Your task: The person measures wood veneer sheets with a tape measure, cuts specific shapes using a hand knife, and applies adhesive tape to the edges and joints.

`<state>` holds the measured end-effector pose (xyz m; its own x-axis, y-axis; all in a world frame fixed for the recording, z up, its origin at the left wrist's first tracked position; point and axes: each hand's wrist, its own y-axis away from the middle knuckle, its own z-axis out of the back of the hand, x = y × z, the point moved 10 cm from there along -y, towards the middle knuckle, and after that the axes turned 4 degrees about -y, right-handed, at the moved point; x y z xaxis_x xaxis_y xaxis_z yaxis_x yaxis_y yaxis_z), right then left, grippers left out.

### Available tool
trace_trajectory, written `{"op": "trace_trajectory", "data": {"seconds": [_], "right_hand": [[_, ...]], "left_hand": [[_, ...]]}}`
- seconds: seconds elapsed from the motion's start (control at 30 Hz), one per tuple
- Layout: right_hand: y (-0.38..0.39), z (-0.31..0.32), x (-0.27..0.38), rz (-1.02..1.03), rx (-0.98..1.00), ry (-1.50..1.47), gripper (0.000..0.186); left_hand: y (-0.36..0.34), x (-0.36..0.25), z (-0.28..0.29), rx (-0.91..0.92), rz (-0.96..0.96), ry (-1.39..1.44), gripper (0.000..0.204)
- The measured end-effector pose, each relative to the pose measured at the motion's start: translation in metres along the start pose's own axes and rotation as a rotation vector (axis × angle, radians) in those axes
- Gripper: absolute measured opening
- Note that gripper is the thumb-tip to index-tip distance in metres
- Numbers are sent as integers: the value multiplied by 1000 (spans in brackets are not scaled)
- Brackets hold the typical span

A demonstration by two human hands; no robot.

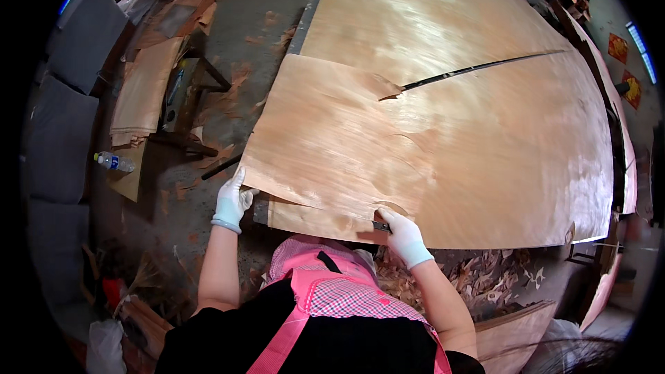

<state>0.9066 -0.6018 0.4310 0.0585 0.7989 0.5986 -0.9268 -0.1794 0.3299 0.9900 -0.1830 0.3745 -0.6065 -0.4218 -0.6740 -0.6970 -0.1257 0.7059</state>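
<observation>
A thin wood veneer sheet (325, 131) lies over a wide sheet of pale veneer (512, 159) on the table. My left hand (233, 202), in a white glove with a pale blue cuff, grips the smaller sheet's near left corner between thumb and fingers. At the near edge, my right hand (404, 237), gloved the same way, is closed around a dark flat-bladed tool (381, 226); its full shape is hidden by the hand. The smaller sheet's near edge stands slightly off the layer below. Beyond it, a long dark strip (478, 69) runs across the wide sheet from a torn veneer edge.
On the left, a wooden stand (187, 97) carries stacked veneer (147, 90), with a plastic bottle (114, 162) close by. Veneer scraps (492, 277) litter the floor under the table's near edge. A dark bar (222, 167) sticks out at the table's left side.
</observation>
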Motion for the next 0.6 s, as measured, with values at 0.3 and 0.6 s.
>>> {"op": "trace_trajectory", "data": {"seconds": [0.3,0.6], "right_hand": [[1,2,-1,38,-24,-117,51],[6,-9,-3,79,-81,19,45]], "left_hand": [[17,-117,-150,328,-289,-78,29],[136,-241,-346,804,-563,590,25]]}}
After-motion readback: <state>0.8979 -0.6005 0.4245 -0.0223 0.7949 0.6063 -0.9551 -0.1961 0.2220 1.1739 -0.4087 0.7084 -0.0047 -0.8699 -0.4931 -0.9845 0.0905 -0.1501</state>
